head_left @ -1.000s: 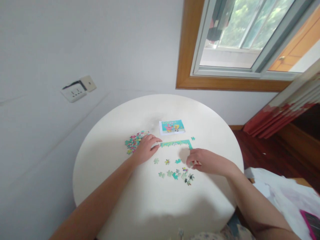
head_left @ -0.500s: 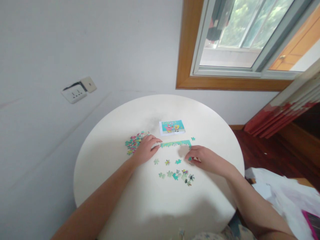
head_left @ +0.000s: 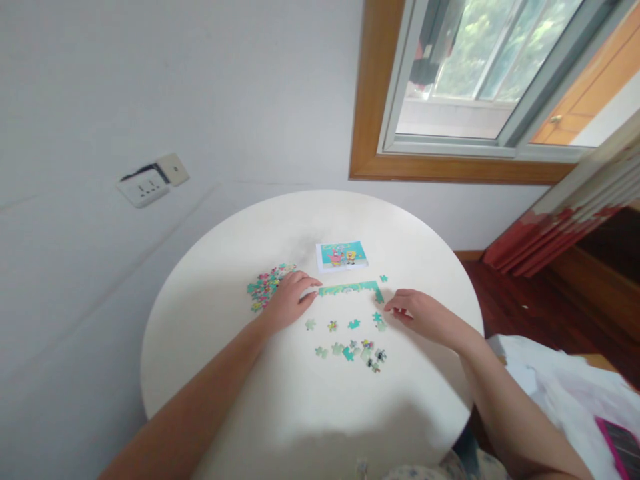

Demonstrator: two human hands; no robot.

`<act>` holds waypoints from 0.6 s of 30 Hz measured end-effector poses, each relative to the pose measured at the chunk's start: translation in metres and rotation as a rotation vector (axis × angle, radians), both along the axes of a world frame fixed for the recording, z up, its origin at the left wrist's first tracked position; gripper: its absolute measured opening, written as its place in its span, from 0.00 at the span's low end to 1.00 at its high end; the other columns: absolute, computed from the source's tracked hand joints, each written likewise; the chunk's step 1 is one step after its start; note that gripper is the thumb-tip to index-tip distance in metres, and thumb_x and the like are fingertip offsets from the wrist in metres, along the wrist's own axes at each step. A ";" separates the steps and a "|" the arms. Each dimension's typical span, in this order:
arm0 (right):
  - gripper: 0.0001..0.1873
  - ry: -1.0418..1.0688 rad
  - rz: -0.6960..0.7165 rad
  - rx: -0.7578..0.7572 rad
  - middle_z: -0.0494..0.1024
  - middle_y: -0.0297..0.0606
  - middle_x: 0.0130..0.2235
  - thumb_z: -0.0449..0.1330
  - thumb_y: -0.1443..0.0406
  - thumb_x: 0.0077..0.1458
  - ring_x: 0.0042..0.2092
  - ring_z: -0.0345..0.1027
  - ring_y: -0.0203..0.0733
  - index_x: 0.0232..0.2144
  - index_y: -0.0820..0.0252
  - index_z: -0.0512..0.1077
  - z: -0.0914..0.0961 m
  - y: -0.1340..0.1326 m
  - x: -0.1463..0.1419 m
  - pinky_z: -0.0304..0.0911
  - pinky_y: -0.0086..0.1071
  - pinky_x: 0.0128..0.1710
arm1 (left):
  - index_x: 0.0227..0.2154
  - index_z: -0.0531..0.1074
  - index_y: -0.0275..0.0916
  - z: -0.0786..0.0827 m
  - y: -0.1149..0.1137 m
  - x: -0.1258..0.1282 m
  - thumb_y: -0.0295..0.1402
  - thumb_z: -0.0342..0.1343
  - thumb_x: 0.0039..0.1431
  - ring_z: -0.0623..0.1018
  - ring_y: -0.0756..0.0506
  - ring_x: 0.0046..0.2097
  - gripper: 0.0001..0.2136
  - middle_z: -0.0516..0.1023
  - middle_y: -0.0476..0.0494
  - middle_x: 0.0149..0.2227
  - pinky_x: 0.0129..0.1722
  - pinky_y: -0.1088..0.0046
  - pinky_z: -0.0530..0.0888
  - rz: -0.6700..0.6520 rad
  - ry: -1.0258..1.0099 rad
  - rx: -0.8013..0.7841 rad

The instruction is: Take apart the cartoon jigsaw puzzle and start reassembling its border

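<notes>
A joined strip of jigsaw puzzle (head_left: 347, 288), green and turquoise, lies on the white table and turns down at its right end. My left hand (head_left: 291, 297) rests at the strip's left end, thumb and fingers apart, with nothing held. Just right of the turned-down end is my right hand (head_left: 420, 315), its fingers loosely bent and apart, with no piece visible in them. Beside its fingertips lie a turquoise puzzle piece (head_left: 377, 317) and a pale green piece (head_left: 381, 327). Partly behind my left hand spreads a heap of mixed puzzle pieces (head_left: 265, 285).
The reference picture (head_left: 343, 256), showing cartoon figures, lies beyond the strip. A single turquoise piece (head_left: 384, 278) sits near its right corner. Several loose pieces (head_left: 349, 353) lie nearer me. The round table (head_left: 220, 247) stands against the wall, below a window.
My right hand has drawn back a little to the right from the puzzle, uncovering the strip's right end and two loose pieces. My left hand has stayed at the strip's left end.
</notes>
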State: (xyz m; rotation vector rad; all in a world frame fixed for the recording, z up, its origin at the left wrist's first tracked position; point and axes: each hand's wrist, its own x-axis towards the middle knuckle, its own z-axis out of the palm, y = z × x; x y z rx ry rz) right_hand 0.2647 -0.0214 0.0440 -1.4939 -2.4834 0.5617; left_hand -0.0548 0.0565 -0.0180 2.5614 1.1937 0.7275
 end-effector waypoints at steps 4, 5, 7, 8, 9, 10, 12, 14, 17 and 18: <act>0.15 -0.019 0.059 0.028 0.75 0.40 0.36 0.53 0.74 0.54 0.39 0.69 0.39 0.37 0.60 0.77 -0.003 0.003 -0.008 0.61 0.30 0.41 | 0.42 0.72 0.42 0.000 0.000 0.000 0.31 0.51 0.60 0.70 0.43 0.45 0.09 0.72 0.43 0.40 0.49 0.63 0.66 -0.003 -0.006 0.009; 0.14 -0.037 0.071 0.030 0.75 0.40 0.36 0.53 0.74 0.54 0.39 0.69 0.39 0.36 0.60 0.77 -0.003 0.003 -0.010 0.61 0.30 0.41 | 0.42 0.72 0.42 0.000 0.000 0.000 0.31 0.51 0.60 0.70 0.43 0.45 0.09 0.72 0.43 0.40 0.49 0.63 0.66 -0.004 -0.007 0.012; 0.12 -0.067 0.093 0.038 0.74 0.40 0.35 0.54 0.74 0.54 0.38 0.68 0.38 0.34 0.61 0.77 -0.004 0.004 -0.014 0.60 0.29 0.40 | 0.42 0.72 0.42 0.001 0.000 0.000 0.32 0.51 0.60 0.70 0.43 0.45 0.09 0.71 0.44 0.40 0.48 0.63 0.66 -0.007 -0.011 0.017; 0.12 -0.076 0.103 0.046 0.74 0.40 0.34 0.54 0.74 0.54 0.38 0.68 0.38 0.33 0.61 0.77 -0.005 0.005 -0.015 0.60 0.29 0.40 | 0.42 0.72 0.42 0.001 0.000 0.000 0.32 0.51 0.60 0.70 0.43 0.45 0.09 0.71 0.44 0.40 0.48 0.63 0.66 -0.009 -0.014 0.018; 0.12 -0.079 0.111 0.055 0.73 0.40 0.34 0.54 0.74 0.54 0.38 0.67 0.38 0.33 0.60 0.77 -0.006 0.005 -0.016 0.60 0.29 0.40 | 0.42 0.72 0.42 0.001 0.000 0.000 0.31 0.51 0.60 0.70 0.43 0.45 0.09 0.71 0.44 0.40 0.49 0.63 0.66 -0.010 -0.015 0.019; 0.12 -0.078 0.116 0.065 0.73 0.39 0.33 0.54 0.74 0.54 0.38 0.67 0.38 0.34 0.60 0.77 -0.007 0.006 -0.017 0.59 0.29 0.39 | 0.42 0.72 0.41 0.001 0.000 0.000 0.31 0.51 0.60 0.70 0.43 0.45 0.09 0.71 0.44 0.40 0.49 0.63 0.66 -0.011 -0.015 0.020; 0.11 -0.076 0.115 0.080 0.73 0.39 0.33 0.55 0.73 0.55 0.37 0.67 0.38 0.34 0.60 0.77 -0.011 0.007 -0.017 0.59 0.28 0.38 | 0.42 0.72 0.41 0.000 0.000 0.000 0.31 0.51 0.60 0.70 0.43 0.45 0.09 0.71 0.44 0.40 0.49 0.63 0.66 -0.014 -0.012 0.022; 0.11 -0.067 0.113 0.082 0.73 0.39 0.34 0.55 0.73 0.54 0.36 0.67 0.38 0.35 0.60 0.77 -0.015 0.008 -0.018 0.59 0.28 0.38 | 0.42 0.72 0.40 0.000 0.001 0.000 0.31 0.51 0.60 0.70 0.43 0.45 0.09 0.71 0.44 0.40 0.48 0.63 0.66 -0.016 -0.009 0.025; 0.12 -0.032 0.105 0.080 0.74 0.40 0.35 0.57 0.73 0.53 0.38 0.68 0.39 0.37 0.60 0.76 -0.023 0.009 -0.021 0.60 0.29 0.39 | 0.43 0.72 0.41 -0.001 0.001 0.000 0.30 0.51 0.61 0.70 0.43 0.45 0.09 0.72 0.44 0.41 0.49 0.63 0.66 -0.018 -0.008 0.027; 0.11 -0.019 0.098 0.081 0.74 0.40 0.36 0.57 0.73 0.53 0.39 0.68 0.39 0.38 0.59 0.76 -0.025 0.009 -0.022 0.61 0.29 0.39 | 0.43 0.72 0.41 -0.001 0.001 -0.001 0.30 0.51 0.61 0.70 0.43 0.45 0.09 0.72 0.44 0.41 0.49 0.63 0.66 -0.018 -0.006 0.027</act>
